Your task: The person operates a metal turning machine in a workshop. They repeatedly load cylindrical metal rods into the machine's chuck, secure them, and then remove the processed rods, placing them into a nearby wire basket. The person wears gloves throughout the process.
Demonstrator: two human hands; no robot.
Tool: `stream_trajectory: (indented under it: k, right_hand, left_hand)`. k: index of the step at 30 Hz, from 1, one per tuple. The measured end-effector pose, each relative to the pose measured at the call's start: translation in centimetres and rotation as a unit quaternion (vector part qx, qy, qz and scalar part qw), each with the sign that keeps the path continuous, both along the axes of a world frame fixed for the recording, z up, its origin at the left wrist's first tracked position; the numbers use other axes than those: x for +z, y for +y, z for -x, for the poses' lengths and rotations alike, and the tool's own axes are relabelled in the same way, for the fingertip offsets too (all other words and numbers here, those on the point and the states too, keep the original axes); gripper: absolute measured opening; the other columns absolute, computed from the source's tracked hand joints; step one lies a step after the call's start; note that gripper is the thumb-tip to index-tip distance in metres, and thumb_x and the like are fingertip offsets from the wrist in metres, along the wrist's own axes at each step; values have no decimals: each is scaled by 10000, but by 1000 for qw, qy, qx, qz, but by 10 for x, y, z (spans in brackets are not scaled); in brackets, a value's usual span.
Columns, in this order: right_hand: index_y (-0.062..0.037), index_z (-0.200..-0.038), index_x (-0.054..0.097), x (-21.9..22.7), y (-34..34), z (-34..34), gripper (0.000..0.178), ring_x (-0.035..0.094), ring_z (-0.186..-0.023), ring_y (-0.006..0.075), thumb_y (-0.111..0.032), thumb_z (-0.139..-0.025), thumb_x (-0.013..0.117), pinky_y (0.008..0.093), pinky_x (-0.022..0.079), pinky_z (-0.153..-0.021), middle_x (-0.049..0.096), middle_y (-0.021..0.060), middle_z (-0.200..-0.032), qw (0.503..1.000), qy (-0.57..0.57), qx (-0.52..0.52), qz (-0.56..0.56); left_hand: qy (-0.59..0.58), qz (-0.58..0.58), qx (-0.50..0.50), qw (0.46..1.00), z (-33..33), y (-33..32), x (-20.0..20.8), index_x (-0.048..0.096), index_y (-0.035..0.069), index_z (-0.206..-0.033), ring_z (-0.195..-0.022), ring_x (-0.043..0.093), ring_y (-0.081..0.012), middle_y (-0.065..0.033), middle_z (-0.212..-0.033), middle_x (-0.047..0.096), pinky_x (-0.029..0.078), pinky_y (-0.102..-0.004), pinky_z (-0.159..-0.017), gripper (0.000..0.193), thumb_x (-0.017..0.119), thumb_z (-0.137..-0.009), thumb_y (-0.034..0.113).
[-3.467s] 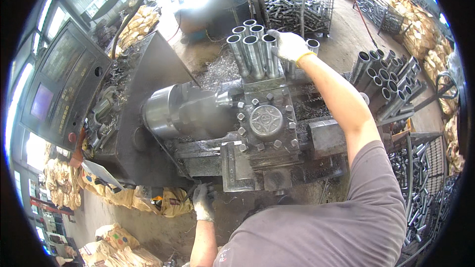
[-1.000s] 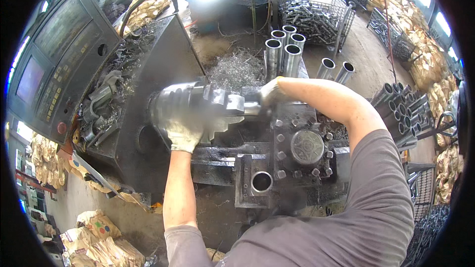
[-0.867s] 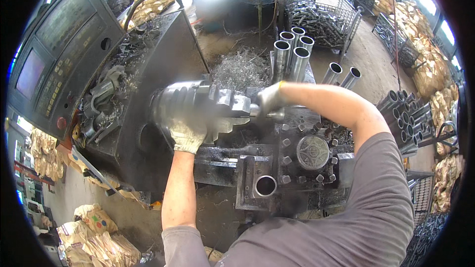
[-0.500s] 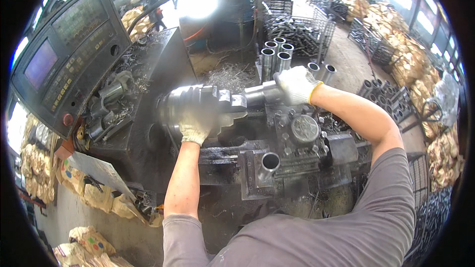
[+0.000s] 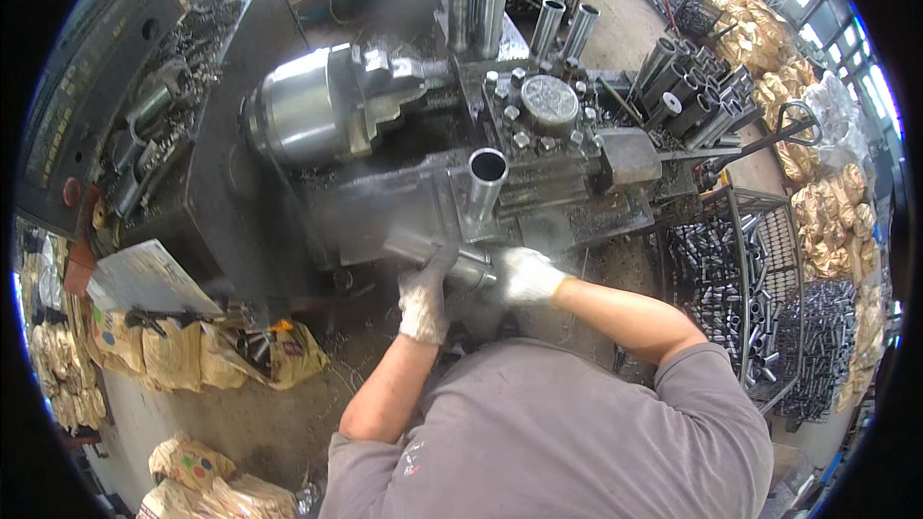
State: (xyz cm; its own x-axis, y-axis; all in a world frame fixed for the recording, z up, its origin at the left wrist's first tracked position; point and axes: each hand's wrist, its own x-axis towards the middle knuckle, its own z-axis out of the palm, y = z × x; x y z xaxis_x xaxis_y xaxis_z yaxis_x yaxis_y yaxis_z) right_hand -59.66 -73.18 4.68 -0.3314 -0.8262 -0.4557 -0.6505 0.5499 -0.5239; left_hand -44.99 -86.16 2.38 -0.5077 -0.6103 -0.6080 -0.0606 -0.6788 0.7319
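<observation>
A short shiny metal tube [image 5: 411, 246] lies aslant in front of my body, low before the lathe. My left hand [image 5: 423, 300], in a dirty white glove with darkened fingers, is wrapped round its middle. At the tube's right end is my right hand [image 5: 529, 277], in a cleaner white glove, its fingers closed at that end and partly smeared by motion. Beyond my hands, a second tube [image 5: 485, 190] stands upright on the lathe carriage. To the far left of it is the round lathe chuck [image 5: 306, 108] with its stepped jaws [image 5: 389, 86].
A tool post [image 5: 549, 102] ringed by bolts sits on the carriage. Several tubes [image 5: 461, 14] stand behind it, with more piled at the right [image 5: 687, 96]. A wire cage [image 5: 740, 279] of metal parts is at my right. The control panel [image 5: 87, 86] rises at the left.
Both hands have come back from the chuck toward my body. The tube my right hand held by the jaws is no longer there; a tube is now between both hands. The view has tilted down.
</observation>
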Motion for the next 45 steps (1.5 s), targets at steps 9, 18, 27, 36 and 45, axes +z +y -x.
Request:
stream_trajectory:
  k: [9, 18, 27, 36, 45]
  right_hand:
    - [-46, -1341, 688, -20, 13, 7, 690, 741, -1065, 233, -270, -735, 931, 399, 576, -965, 771, 154, -1176, 962, -238, 6, 136]
    - [-26, -1205, 676, 2, 77, 90, 465, 777, -917, 227, -199, -830, 890, 392, 622, -825, 766, 143, -993, 926, 1, -177, 334]
    - [-34, -1135, 686, 18, 99, 47, 327, 745, -889, 431, -197, -860, 751, 523, 604, -762, 746, 242, -978, 986, 124, -34, 103]
    - [-77, -1181, 659, -66, -35, -38, 366, 753, -824, 407, -237, -864, 748, 534, 594, -687, 721, 193, -895, 973, 190, -16, 128]
    - [35, -1260, 713, 26, -43, 22, 625, 753, -918, 245, -446, -880, 835, 384, 587, -851, 771, 190, -1017, 951, -211, -100, 202]
  left_hand:
    - [244, -225, 65, 941, -45, -6, -54, 615, 8, -1415, -1186, 696, -383, -199, -1324, 711, 568, -530, -1041, 675, 387, -1090, 554]
    - [184, 102, -69, 975, -35, -35, -84, 547, 74, -1488, -1121, 707, -311, -151, -1274, 708, 559, -443, -1023, 591, 571, -1028, 444]
    - [-15, 632, -132, 763, 98, -47, 30, 642, 85, -1364, -1052, 771, -246, -151, -1195, 773, 622, -373, -910, 759, 999, -726, 289]
    - [279, 54, 94, 954, -20, -102, -5, 621, 86, -1390, -1090, 722, -274, -98, -1204, 732, 601, -425, -970, 694, 628, -1013, 669]
    - [274, 18, 90, 957, -19, -56, 1, 569, 80, -1450, -1234, 661, -299, -122, -1342, 679, 541, -485, -1074, 835, 502, -1006, 784]
